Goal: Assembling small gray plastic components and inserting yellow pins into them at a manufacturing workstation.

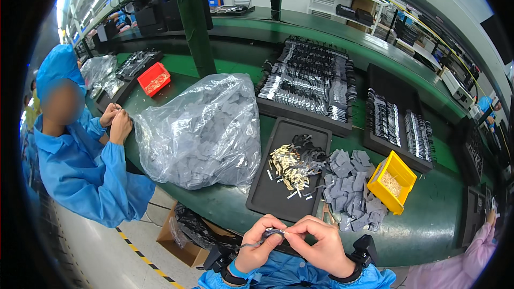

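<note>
Close to my body, at the table's near edge, both hands are pinched together on one small part. Between the fingertips of my left hand (256,246) is a small dark cable piece (274,232) with a pale spot on it. Thumb and forefinger of my right hand (317,243) press on its other end; what they pinch there is too small to make out. Just beyond lies a black tray (262,199) with a heap of brass-coloured and black cable parts (292,166). To its right are loose grey pads (348,187) and a yellow bin (399,200) of small pale pieces.
A large clear bag (198,134) of grey pads fills the table's left part. Behind stand black trays of lined-up cables (308,80), with another tray (399,123) to the right. A co-worker in blue (91,144) works at left beside a red bin (153,79). A pink sleeve (476,246) shows at right.
</note>
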Demonstrator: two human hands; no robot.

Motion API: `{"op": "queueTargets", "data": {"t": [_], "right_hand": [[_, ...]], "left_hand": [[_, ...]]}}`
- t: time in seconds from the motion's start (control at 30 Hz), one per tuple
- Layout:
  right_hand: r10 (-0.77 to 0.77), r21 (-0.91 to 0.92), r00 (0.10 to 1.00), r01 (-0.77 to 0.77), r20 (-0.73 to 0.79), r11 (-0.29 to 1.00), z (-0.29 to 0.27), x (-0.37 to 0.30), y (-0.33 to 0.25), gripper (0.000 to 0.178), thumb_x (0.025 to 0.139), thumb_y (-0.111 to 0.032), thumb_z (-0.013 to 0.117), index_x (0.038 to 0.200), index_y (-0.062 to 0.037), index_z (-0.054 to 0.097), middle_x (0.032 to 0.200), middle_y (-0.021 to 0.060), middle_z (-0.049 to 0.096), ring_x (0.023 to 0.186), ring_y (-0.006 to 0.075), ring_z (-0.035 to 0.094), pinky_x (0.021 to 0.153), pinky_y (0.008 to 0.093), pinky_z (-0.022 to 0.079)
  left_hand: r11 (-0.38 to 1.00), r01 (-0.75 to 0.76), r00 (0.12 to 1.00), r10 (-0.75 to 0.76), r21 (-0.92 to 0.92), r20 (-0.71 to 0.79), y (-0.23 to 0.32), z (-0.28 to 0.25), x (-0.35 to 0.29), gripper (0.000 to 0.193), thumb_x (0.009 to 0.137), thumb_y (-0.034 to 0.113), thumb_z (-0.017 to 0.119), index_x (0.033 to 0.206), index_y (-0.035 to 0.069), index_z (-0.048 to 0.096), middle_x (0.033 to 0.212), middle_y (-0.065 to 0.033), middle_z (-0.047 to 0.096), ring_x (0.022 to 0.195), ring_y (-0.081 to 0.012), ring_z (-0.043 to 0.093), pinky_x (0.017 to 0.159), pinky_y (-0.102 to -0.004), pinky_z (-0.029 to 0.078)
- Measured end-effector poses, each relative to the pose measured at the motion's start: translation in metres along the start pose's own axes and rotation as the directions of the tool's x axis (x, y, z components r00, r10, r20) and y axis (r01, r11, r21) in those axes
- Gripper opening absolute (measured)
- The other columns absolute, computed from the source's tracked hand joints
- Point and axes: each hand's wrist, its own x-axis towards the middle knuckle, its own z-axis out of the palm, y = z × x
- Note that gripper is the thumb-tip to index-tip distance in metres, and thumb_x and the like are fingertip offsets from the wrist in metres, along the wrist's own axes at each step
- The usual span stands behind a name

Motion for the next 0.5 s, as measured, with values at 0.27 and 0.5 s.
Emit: {"op": "queueTargets", "data": {"t": [0.27, 0.5], "right_hand": [[0.024, 0.143, 0.999, -0.03, 0.048, 0.989, 0.0, 0.0, 0.012, 0.012, 0.079, -0.002, 0.064, 0.09, 0.0014, 0.062, 0.078, 0.0044, 0.057, 0.065, 0.0071, 0.053, 0.058, 0.0204, 0.044], [0.072, 0.303, 0.997, -0.071, 0.006, 0.95, 0.004, -0.012, 0.021, 0.016, 0.079, -0.001, 0.064, 0.095, 0.0015, 0.062, 0.082, 0.0054, 0.06, 0.069, 0.0071, 0.056, 0.06, 0.0202, 0.046]], "left_hand": [[0.981, -0.032, 0.999, 0.037, -0.194, 0.02, -0.012, 0.002, 0.003, 0.012, 0.087, 0.004, 0.053, 0.099, 0.001, 0.051, 0.087, -0.0038, 0.048, 0.074, -0.0086, 0.046, 0.065, -0.0218, 0.038], [0.89, 0.108, 0.993, -0.12, -0.442, 0.002, -0.005, 0.013, 0.005, 0.014, 0.086, 0.007, 0.056, 0.097, 0.001, 0.049, 0.086, -0.0043, 0.046, 0.073, -0.0105, 0.045, 0.066, -0.0236, 0.037]]}}
